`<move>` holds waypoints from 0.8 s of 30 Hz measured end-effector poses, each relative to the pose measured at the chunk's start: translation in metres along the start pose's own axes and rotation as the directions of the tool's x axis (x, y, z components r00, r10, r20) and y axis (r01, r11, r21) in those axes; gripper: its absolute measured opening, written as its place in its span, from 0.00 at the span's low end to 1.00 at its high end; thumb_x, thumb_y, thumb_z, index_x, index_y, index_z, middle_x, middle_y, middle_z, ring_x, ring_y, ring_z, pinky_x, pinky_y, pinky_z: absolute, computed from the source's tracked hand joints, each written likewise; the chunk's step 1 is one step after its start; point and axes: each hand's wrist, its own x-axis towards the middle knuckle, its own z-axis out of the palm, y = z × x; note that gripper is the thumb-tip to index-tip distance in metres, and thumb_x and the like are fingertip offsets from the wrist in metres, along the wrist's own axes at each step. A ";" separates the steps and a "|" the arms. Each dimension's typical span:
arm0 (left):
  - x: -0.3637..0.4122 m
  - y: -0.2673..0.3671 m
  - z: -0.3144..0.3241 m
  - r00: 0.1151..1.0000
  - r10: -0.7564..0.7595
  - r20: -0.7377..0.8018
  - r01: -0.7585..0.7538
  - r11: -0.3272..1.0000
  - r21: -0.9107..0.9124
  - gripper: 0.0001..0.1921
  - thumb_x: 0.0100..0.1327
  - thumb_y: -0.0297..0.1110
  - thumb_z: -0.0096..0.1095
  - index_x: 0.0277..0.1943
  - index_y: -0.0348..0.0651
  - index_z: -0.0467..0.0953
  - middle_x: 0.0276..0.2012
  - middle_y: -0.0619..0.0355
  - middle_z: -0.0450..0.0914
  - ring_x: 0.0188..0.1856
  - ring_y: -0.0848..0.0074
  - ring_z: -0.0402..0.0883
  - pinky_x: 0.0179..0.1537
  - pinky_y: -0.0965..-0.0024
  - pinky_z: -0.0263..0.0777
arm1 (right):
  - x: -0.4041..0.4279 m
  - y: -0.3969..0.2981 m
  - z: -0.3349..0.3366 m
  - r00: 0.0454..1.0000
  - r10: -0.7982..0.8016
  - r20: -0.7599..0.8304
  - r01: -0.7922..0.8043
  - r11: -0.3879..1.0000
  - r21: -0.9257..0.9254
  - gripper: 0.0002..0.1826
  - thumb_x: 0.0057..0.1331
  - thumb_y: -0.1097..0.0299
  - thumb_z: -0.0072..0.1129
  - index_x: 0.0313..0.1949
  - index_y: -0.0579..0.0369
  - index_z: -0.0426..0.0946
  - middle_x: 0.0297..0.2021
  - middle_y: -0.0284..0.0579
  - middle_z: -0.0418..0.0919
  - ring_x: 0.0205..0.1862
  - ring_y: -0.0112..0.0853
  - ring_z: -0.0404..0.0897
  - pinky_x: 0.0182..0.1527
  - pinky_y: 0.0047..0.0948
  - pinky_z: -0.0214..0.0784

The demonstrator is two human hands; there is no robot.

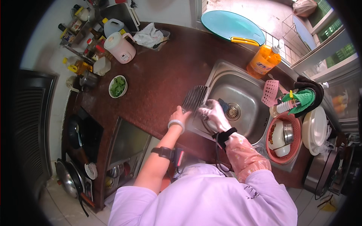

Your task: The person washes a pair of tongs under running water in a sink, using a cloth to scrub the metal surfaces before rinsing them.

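My left hand (179, 115), with a pale bangle at the wrist, grips the near edge of a dark slatted rack (195, 97). The rack is tilted at the left rim of a stainless steel sink (251, 96). Over that rim, my right hand (212, 111) has its fingers closed around a dark, mesh-like scrubber (203, 112) against the rack's right side; blur hides its exact kind. A dark blue cloth or pad (223, 105) lies in the basin just beyond my right hand, next to the drain strainer (233, 112).
An orange dish soap bottle (263, 62) stands behind the sink. To its right is a red plastic basket (298, 141) holding bowls. A bowl of green leaves (118, 86) and a pink electric kettle (120, 48) stand on the brown countertop (167, 76). A wok (75, 131) is at left.
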 end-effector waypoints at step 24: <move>0.004 0.009 -0.002 0.999 0.047 0.004 -0.047 0.998 0.031 0.26 0.56 0.54 0.57 0.41 0.37 0.61 0.35 0.34 0.76 0.40 0.43 0.74 0.41 0.50 0.67 | 0.104 0.055 -0.020 0.982 0.158 -0.099 -0.106 0.910 0.400 0.19 0.55 0.66 0.63 0.39 0.71 0.70 0.23 0.44 0.76 0.21 0.28 0.76 0.18 0.25 0.70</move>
